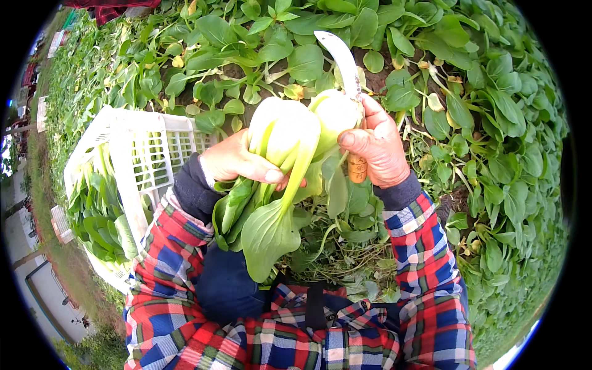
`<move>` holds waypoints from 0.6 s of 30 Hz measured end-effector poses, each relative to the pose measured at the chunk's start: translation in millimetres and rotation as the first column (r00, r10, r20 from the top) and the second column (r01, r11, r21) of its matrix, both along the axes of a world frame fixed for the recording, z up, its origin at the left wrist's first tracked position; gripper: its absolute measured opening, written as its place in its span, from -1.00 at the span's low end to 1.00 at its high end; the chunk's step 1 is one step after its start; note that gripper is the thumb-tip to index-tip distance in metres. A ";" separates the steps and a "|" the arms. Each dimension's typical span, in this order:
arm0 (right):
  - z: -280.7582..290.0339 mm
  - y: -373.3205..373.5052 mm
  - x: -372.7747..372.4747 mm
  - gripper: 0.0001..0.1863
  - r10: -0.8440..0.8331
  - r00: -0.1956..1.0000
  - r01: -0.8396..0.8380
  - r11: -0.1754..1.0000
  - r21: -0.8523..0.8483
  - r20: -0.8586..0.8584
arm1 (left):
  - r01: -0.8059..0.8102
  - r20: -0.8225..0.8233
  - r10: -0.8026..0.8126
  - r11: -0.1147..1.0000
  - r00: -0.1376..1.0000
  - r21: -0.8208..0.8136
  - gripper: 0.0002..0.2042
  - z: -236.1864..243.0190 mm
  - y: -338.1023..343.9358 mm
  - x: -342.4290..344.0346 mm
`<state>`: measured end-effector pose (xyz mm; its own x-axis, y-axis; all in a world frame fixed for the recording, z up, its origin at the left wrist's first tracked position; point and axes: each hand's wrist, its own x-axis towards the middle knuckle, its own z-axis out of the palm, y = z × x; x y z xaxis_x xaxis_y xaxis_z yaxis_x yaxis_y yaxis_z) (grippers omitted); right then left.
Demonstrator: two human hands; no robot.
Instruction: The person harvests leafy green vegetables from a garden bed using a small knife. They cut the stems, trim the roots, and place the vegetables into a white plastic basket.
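My left hand (237,159) is wrapped round a head of bok choy (285,126), its pale base pointing up and away and its green leaves hanging toward me. Beside it, touching, is a second bok choy (333,117) at the fingers of my right hand (382,151). That hand is closed round a small sickle (341,58) with a curved, pale blade and a short wooden handle. The blade points away, beyond the bok choy. Whether the right fingers also grip the second head cannot be made out.
A white plastic crate (151,154) with bok choy (98,203) in it stands at my left. Growing leafy plants (487,123) spread ahead and to the right. Cut stems and weeds (351,262) lie on the ground close to me. A red checked cloth (114,9) shows at the far left.
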<state>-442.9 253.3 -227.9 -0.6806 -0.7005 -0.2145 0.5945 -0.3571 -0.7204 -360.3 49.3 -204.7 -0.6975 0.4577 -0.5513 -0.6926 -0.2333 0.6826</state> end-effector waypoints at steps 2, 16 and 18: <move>38.4 26.5 10.3 -0.55 -0.031 0.999 0.031 0.999 0.017 0.019 | -0.020 -0.061 0.025 0.997 0.998 0.077 -0.23 34.8 21.4 9.0; 177.3 72.6 191.9 -0.67 -0.116 0.962 0.177 0.954 0.243 -0.247 | -0.255 -0.448 0.315 0.948 0.837 0.191 -0.45 141.8 105.4 175.1; 183.6 73.6 207.1 -0.67 -0.052 0.958 0.136 0.949 0.286 -0.283 | -0.302 -0.463 0.352 0.936 0.813 0.181 -0.46 143.6 108.3 199.7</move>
